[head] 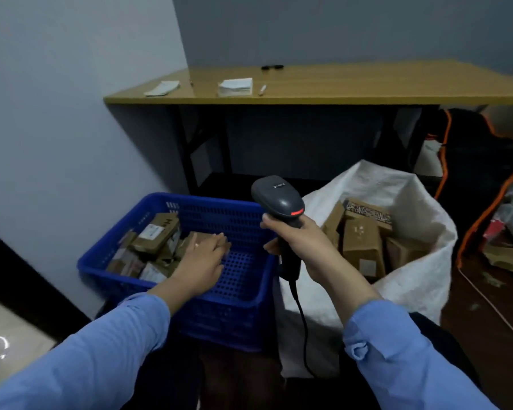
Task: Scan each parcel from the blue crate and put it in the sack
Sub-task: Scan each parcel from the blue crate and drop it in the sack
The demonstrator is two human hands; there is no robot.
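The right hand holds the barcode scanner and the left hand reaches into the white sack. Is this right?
No: in the head view the left hand reaches into the blue crate, not the white sack. The right hand does hold the barcode scanner.

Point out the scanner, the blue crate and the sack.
scanner (279, 199), head view, on its grey head.
blue crate (219, 216), head view, on its far inner wall.
sack (427, 220), head view, on its white right rim.

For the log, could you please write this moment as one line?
left hand touches parcel in crate | right hand holds scanner
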